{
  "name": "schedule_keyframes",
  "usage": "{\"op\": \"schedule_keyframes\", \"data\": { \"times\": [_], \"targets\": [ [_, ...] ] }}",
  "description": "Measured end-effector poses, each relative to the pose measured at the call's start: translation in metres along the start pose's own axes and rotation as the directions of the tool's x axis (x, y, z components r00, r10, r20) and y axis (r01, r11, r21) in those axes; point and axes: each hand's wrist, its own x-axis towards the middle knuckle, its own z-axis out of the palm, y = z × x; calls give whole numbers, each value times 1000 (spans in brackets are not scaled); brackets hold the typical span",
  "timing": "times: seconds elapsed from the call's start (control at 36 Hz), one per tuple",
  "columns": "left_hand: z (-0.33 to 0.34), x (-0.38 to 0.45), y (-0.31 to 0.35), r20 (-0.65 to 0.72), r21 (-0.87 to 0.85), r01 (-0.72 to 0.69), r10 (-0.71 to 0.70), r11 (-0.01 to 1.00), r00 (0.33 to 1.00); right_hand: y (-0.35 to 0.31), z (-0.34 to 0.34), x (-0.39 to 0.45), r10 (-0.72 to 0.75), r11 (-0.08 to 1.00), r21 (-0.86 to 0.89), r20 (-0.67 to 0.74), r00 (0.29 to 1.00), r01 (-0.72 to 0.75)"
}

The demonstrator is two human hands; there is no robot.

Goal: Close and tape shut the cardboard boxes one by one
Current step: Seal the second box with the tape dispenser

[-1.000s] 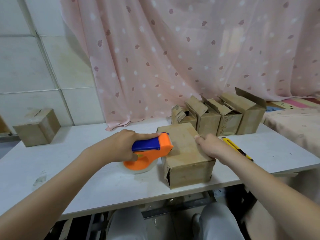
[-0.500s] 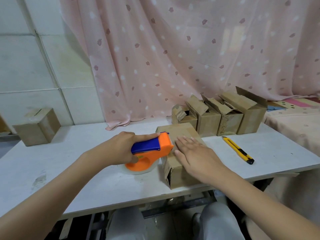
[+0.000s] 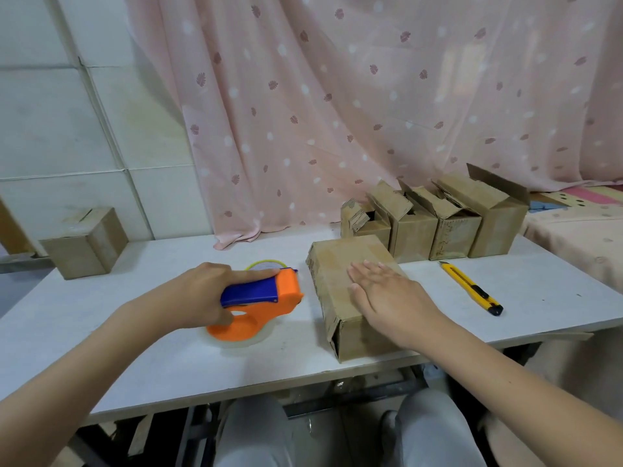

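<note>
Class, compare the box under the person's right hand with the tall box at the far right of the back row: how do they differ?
The near box has its flaps folded shut; the tall box has a flap standing open. The near box lies long and low at the table's front edge; the tall box stands upright in the back row. The right hand presses flat on the near box; nothing touches the tall box. Both are plain brown cardboard.

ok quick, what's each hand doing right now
Left hand: closed around the tape dispenser.
Right hand: open, fingers straight, flat on top of the closed cardboard box.

Home packing corner: curtain (image 3: 371, 96), bedding (image 3: 580, 227).
</note>
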Motion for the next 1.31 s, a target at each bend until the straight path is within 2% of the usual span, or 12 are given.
{"op": "schedule_keyframes", "data": {
  "times": [0.14, 0.28, 0.36, 0.44, 0.53, 0.64, 0.72, 0.75, 0.86, 0.92, 1.17, 1.31],
  "targets": [
    [1, -6, -4, 3, -39, 5, -5, 999, 1000, -11, -8, 7, 62, 998, 13, 32, 998, -62],
    [-1, -3, 1, 4, -16, -18, 18, 1000, 1000, -32, -22, 27, 271, 961, 42, 49, 961, -273],
    [-1, -3, 4, 0, 17, -24, 24, 1000, 1000, -34, -24, 59, 450, 872, 145, 141, 882, -468],
    [-1, -2, 3, 8, 21, -22, 22, 1000, 1000, -26, -19, 92, 577, 774, 109, 286, 765, -624],
    [-2, 0, 3, 11, 25, -26, 26, 999, 1000, -23, -9, 109, 571, 780, 12, 396, 719, -626],
    [-1, 2, 5, 22, 32, -39, 38, 999, 999, -26, -12, 116, 605, 760, -83, 453, 655, -645],
    [-1, 3, 4, 16, 29, -42, 41, 999, 999, -27, -14, 122, 600, 767, -117, 478, 641, -631],
    [-1, 3, 3, 18, 26, -46, 46, 999, 999, -30, -18, 120, 594, 779, -149, 486, 641, -609],
    [0, 4, 1, 23, -1, -62, 62, 998, 998, -44, -47, 102, 415, 910, -222, 524, 744, -351],
    [0, 4, 0, 16, -16, -60, 60, 998, 998, -48, -58, 93, 379, 926, -226, 551, 744, -303],
    [0, 6, 0, 37, -16, -65, 65, 998, 997, -57, -67, 91, 339, 935, -163, 670, 661, -314],
    [3, 4, -1, -21, -29, -51, 50, 998, 999, -43, -83, 81, 269, 933, -5, 674, 688, -360]
  ]
}}
